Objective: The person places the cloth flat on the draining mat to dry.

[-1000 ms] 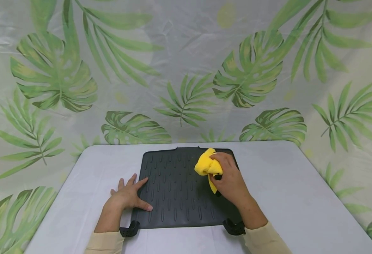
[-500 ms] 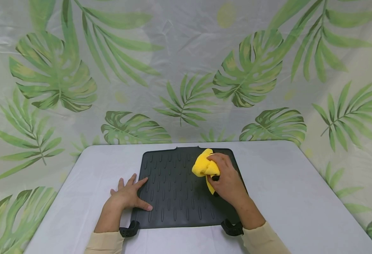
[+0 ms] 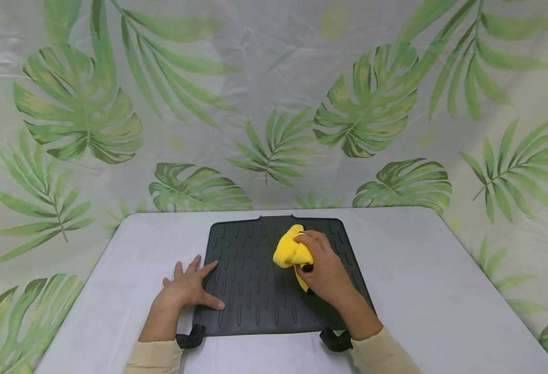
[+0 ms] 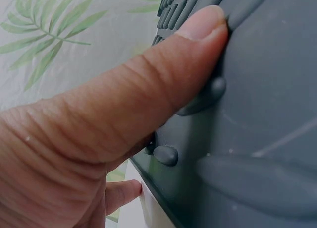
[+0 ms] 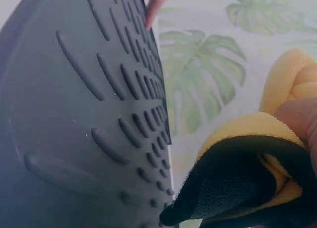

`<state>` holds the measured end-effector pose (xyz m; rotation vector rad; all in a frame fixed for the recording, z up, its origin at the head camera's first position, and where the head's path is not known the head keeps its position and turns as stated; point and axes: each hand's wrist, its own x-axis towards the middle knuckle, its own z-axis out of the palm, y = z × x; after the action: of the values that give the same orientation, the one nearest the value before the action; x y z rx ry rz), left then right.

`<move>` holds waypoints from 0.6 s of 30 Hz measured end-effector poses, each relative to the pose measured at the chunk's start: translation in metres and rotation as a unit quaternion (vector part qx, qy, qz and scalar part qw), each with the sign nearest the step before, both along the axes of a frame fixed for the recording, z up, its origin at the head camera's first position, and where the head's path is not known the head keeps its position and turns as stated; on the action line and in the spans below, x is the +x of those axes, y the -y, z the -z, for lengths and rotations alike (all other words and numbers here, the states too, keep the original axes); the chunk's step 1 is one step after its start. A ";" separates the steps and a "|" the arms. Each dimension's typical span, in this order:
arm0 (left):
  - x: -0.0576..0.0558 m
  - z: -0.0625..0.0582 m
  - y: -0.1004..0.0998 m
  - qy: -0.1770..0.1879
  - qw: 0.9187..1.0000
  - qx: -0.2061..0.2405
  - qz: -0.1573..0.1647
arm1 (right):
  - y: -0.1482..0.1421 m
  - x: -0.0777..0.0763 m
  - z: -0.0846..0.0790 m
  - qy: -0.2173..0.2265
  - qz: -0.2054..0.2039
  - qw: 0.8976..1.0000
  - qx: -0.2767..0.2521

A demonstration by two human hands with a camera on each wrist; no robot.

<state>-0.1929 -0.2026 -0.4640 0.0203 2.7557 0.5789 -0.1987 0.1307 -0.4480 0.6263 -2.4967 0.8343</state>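
A dark grey mat [image 3: 250,291] with raised oval ridges lies on the table. My left hand [image 3: 185,288] rests on its left edge with fingers spread, and the thumb [image 4: 163,74] presses on the ridged surface in the left wrist view. My right hand [image 3: 325,267] grips a bunched cloth [image 3: 290,252], yellow on one side and dark on the other, over the right-middle part of the mat. In the right wrist view the cloth's dark underside [image 5: 223,183] shows, with one corner hanging close against the ridges.
The table [image 3: 423,280] has a white cover and extends to both sides of the mat. Behind it hangs a leaf-patterned sheet [image 3: 274,78]. Black wrist mounts [image 3: 191,337] sit near the mat's front corners.
My right hand has moved left and a little toward me over the mat, carrying the bunched cloth. My left hand and the mat have stayed in place.
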 end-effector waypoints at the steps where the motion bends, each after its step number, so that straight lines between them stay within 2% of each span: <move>1: 0.000 0.000 0.000 0.000 1.000 0.000 0.000 | 0.001 0.000 0.001 -0.001 0.000 1.000 0.001; 8: 0.001 -0.001 0.000 0.001 1.000 0.003 -0.001 | 0.003 0.000 0.005 -0.004 -0.003 1.000 0.006; 18: 0.000 -0.001 -0.001 0.000 1.000 0.001 -0.003 | 0.010 0.002 0.007 0.019 -0.005 1.000 0.015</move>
<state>-0.1927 -0.2017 -0.4633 0.0124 2.7568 0.5823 -0.1968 0.1204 -0.4554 0.6386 -2.5459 0.8210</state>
